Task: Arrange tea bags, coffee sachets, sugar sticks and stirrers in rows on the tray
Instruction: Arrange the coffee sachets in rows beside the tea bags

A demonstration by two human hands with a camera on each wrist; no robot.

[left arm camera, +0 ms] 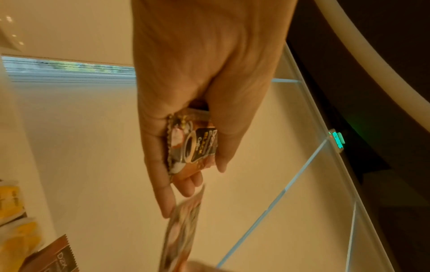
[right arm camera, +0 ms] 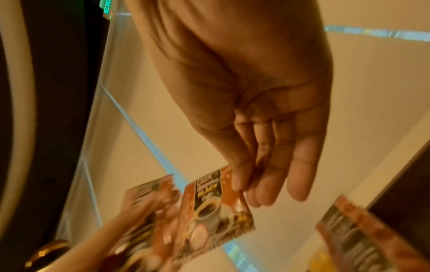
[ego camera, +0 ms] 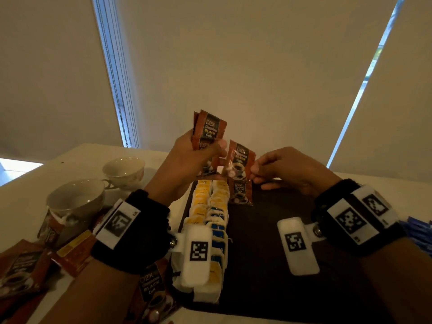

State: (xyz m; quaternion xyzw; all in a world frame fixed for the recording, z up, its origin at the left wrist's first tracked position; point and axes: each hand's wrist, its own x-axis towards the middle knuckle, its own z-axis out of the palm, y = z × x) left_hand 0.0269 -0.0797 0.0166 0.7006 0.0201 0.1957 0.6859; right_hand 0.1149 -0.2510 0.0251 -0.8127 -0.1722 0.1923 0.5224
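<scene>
A brown coffee sachet [ego camera: 238,161] hangs above the far end of the dark tray [ego camera: 268,242], pinched at its right edge between the thumb and fingertips of the right hand [ego camera: 289,170]; that grip is nearly closed, with the other fingers lying straight alongside. Just below it, a second sachet [ego camera: 240,191] lies flat on the tray beside the rows of tea bags [ego camera: 210,213], which run in two lines along the tray's left side, yellow ones at the far end and blue ones nearer.

The left hand [ego camera: 189,164] is raised to the left of the pinched sachet and holds a small bundle of sachets [ego camera: 208,130], the thumb pressed over their front and the fingers curled behind.

On the white desk [ego camera: 77,160] to the left of the tray stand two teacups [ego camera: 98,188], and more loose sachets [ego camera: 28,265] lie scattered near the front edge. Blue packets [ego camera: 418,230] show at the right edge; what they are cannot be told.
</scene>
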